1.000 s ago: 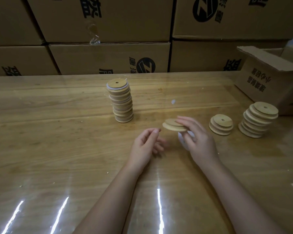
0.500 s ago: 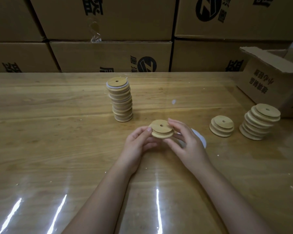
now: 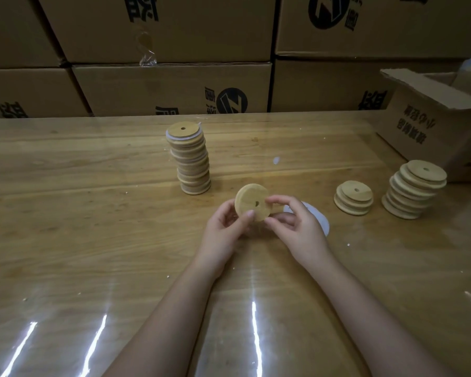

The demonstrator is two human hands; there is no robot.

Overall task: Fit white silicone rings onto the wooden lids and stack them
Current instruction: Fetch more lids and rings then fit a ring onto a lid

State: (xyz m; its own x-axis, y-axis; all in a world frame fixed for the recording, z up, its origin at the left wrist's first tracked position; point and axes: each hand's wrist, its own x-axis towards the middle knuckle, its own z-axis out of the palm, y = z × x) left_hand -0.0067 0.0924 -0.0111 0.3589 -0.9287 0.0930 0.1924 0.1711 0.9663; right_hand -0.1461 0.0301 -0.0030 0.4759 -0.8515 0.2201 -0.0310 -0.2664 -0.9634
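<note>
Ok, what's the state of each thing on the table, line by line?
Round wooden lid: tipped on edge, off the table.
Left hand: pinches lid's left edge.
Right hand: pinches lid's right edge.
White silicone ring: partly hidden behind right hand.
Tall stack of ringed wooden lids: upright, slightly crooked.
Short stack of bare wooden lids: flat.
Leaning stack of bare wooden lids: tilted, standing.
Brown cardboard box: flap open.

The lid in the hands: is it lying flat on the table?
No, the left hand and right hand pinch the lid tilted up on edge, its holed face toward the camera.
</note>
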